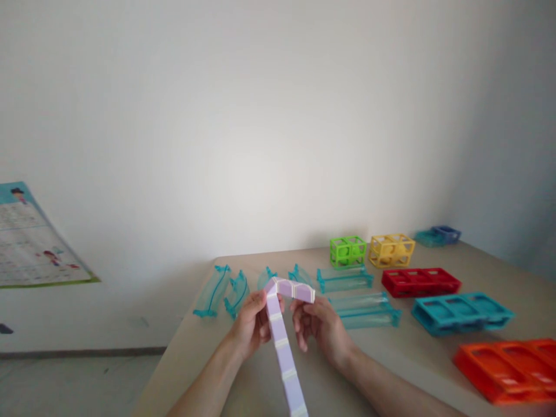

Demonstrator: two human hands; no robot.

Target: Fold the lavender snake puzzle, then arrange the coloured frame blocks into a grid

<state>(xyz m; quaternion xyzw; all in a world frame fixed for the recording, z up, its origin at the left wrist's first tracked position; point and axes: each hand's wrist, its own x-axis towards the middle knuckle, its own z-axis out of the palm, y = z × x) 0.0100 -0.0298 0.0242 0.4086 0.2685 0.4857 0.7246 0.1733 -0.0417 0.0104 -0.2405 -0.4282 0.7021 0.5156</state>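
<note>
I hold a lilac and white snake twist puzzle (pixel 282 341) above the near part of the beige table (pixel 417 370). My left hand (pixel 251 325) grips the puzzle near its bend. My right hand (pixel 317 324) pinches the short bent end segment (pixel 297 288), which points right. The long straight part runs down toward me and leaves the view at the bottom edge.
Several clear teal track pieces (pixel 226 292) lie behind my hands. Further back stand a green cage block (pixel 347 251) and a yellow cage block (pixel 391 250). Red (pixel 420 282), teal (pixel 461 313) and orange (pixel 508 368) frames lie at right. A poster (pixel 30 243) hangs on the left wall.
</note>
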